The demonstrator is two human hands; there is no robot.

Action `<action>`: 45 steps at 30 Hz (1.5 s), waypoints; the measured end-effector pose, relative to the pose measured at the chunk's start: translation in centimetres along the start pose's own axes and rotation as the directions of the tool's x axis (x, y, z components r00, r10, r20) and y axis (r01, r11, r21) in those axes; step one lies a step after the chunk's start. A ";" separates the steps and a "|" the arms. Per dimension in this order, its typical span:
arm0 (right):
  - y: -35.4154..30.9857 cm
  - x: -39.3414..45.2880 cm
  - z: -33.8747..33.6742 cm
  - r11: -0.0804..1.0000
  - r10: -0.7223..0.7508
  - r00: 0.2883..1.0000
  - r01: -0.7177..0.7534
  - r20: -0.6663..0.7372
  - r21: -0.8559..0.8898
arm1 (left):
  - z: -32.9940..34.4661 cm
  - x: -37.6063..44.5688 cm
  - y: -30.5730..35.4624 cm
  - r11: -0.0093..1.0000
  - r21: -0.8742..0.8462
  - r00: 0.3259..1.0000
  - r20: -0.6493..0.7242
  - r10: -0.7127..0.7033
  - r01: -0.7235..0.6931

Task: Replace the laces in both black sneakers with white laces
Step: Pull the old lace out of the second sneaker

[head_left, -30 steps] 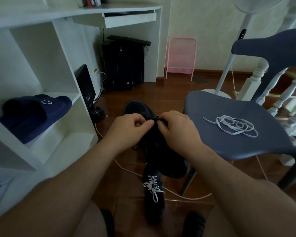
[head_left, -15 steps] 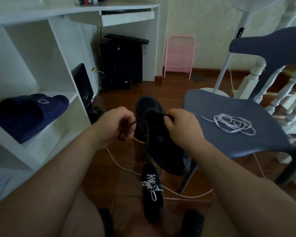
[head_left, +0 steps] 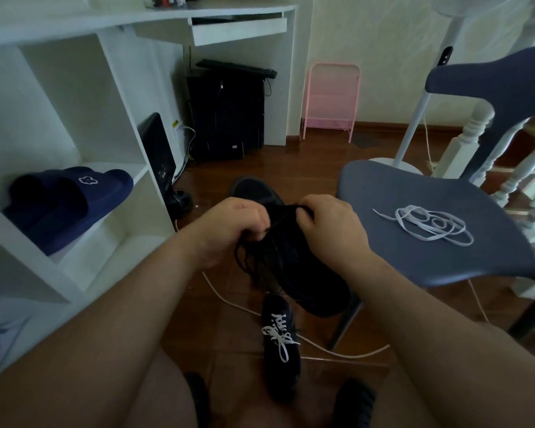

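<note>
Fingers point(head_left: 303, 211) of two hands on one of two sneakers point(head_left: 303, 273)

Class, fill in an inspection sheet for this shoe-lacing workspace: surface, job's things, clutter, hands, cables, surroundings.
Surface: brown wooden floor; grey-blue plastic chair seat.
Job's things: black sneaker held up, black lace dangling from it; black sneaker with white laces on floor; loose white lace on chair seat.
Clutter: navy slide sandals on white shelf.
Hands: left hand pinches black lace; right hand grips the held sneaker.
Cables: white cable across floor.
Surroundings: pink metal rack, black computer tower.
</note>
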State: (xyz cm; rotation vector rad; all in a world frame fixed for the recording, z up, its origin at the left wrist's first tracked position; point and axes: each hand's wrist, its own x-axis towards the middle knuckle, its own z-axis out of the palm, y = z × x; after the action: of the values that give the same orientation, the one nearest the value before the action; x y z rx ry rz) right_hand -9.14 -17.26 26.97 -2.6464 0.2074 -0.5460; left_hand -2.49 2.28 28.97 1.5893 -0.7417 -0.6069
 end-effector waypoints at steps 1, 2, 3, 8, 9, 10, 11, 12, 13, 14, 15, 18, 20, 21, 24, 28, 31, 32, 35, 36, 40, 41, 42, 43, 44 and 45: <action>0.4 0.1 -0.1 0.999 0.034 0.999 -0.035 0.008 0.020 | -0.6 -0.6 0.3 0.985 -0.169 0.988 0.156 -0.019 0.046; 0.7 0.1 -0.3 0.998 0.048 0.999 -0.048 0.014 0.030 | -1.0 -1.1 0.7 0.962 -0.246 0.960 0.275 -0.050 0.120; 0.7 0.0 -0.4 0.998 0.045 0.999 -0.046 0.018 0.033 | -1.3 -1.5 0.7 0.966 -0.199 0.944 0.316 -0.098 0.167; -0.6 -0.4 -0.4 0.999 -0.028 0.999 0.029 -0.031 0.038 | -0.4 -0.1 -0.5 0.831 0.527 0.959 -0.283 -0.027 0.179; -0.8 -0.5 -0.3 0.998 -0.054 0.998 0.055 -0.041 0.032 | 0.0 0.2 -0.6 0.841 0.521 0.945 -0.326 0.038 0.146; -1.0 -0.5 -0.1 0.996 -0.084 0.995 0.086 -0.050 0.027 | 0.5 0.4 -0.6 0.855 0.505 0.938 -0.339 0.071 0.117; -1.1 -0.6 0.0 0.993 -0.112 0.992 0.113 -0.054 0.024 | 0.9 0.5 -0.8 0.854 0.509 0.937 -0.339 0.085 0.107; -1.3 -0.7 0.2 0.991 -0.132 0.990 0.134 -0.055 0.022 | 1.2 0.5 -0.8 0.837 0.537 0.938 -0.333 0.095 0.106; -1.3 -0.8 0.3 0.989 -0.144 0.988 0.145 -0.053 0.019 | 1.3 0.6 -0.9 0.816 0.567 0.940 -0.326 0.095 0.114; -1.3 -0.8 0.5 0.989 -0.146 0.988 0.147 -0.050 0.016 | 1.3 0.8 -1.0 0.804 0.582 0.943 -0.322 0.088 0.124; -1.1 -0.7 0.6 0.991 -0.132 0.990 0.133 -0.051 0.018 | 1.2 0.8 -0.9 0.806 0.579 0.946 -0.315 0.079 0.125; 0.0 -0.1 0.3 0.998 -0.002 0.998 0.006 -0.064 0.063 | 0.4 0.5 0.3 0.924 0.381 0.980 -0.193 0.050 0.028; 0.9 0.2 -0.3 0.989 0.092 0.995 -0.086 -0.044 0.122 | -0.8 -0.3 0.8 0.954 0.295 0.996 -0.051 0.072 -0.054; 1.2 0.2 -0.6 0.982 0.120 0.992 -0.114 -0.030 0.153 | -1.4 -0.6 0.7 0.940 0.336 0.998 -0.008 0.056 -0.050; 1.3 -0.1 -0.7 0.969 0.152 0.988 -0.147 -0.008 0.200 | -2.7 -1.0 -1.0 0.777 0.597 0.979 -0.153 -0.133 0.199; 0.6 -0.5 -0.4 0.976 0.126 0.992 -0.123 -0.007 0.179 | -1.5 -0.5 -1.3 0.780 0.536 0.903 -0.421 -0.085 0.324; -0.2 -0.7 0.3 0.989 0.029 0.999 -0.025 -0.022 0.147 | 0.3 0.0 -0.7 0.799 0.508 0.916 -0.382 -0.125 0.322; -0.4 -0.7 0.5 0.992 0.004 1.000 -0.001 -0.028 0.128 | 0.8 0.1 -0.8 0.755 0.564 0.923 -0.357 -0.142 0.334; 0.0 -0.3 0.1 0.993 0.035 0.998 -0.030 -0.046 0.114 | -0.2 0.0 -1.4 0.639 0.661 0.900 -0.420 -0.121 0.394; 0.4 -0.2 -0.2 0.987 0.082 0.995 -0.074 -0.054 0.141 | -1.2 -0.1 -1.5 0.621 0.658 0.883 -0.452 -0.125 0.425; 0.5 -0.4 -0.6 0.976 0.110 0.994 -0.106 -0.012 0.192 | -2.7 -0.5 -1.9 0.603 0.681 0.897 -0.416 -0.150 0.416; 0.4 -0.5 -0.5 0.976 0.105 0.994 -0.110 0.040 0.190 | -2.2 -0.4 -2.0 0.590 0.711 0.910 -0.401 -0.107 0.383; 0.5 -0.5 -0.3 0.976 0.110 0.988 -0.128 0.106 0.179 | -1.6 -0.4 -2.0 0.591 0.724 0.917 -0.394 -0.071 0.357; 0.6 -0.4 -0.1 0.977 0.121 0.978 -0.148 0.172 0.155 | -1.2 -0.4 -2.0 0.602 0.725 0.921 -0.387 -0.046 0.335; 0.8 -0.3 0.0 0.979 0.136 0.965 -0.166 0.224 0.118 | -0.8 -0.4 -1.9 0.613 0.724 0.924 -0.383 -0.026 0.317; 0.9 -0.3 0.0 0.984 0.135 0.960 -0.158 0.245 0.077 | -0.5 -0.4 -1.8 0.619 0.725 0.926 -0.376 -0.010 0.301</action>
State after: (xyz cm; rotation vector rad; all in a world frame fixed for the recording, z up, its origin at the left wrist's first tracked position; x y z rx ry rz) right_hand -9.47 -17.95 26.44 -2.5488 0.2928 -0.1816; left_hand -2.13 3.08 27.23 2.5211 -0.6256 -0.0824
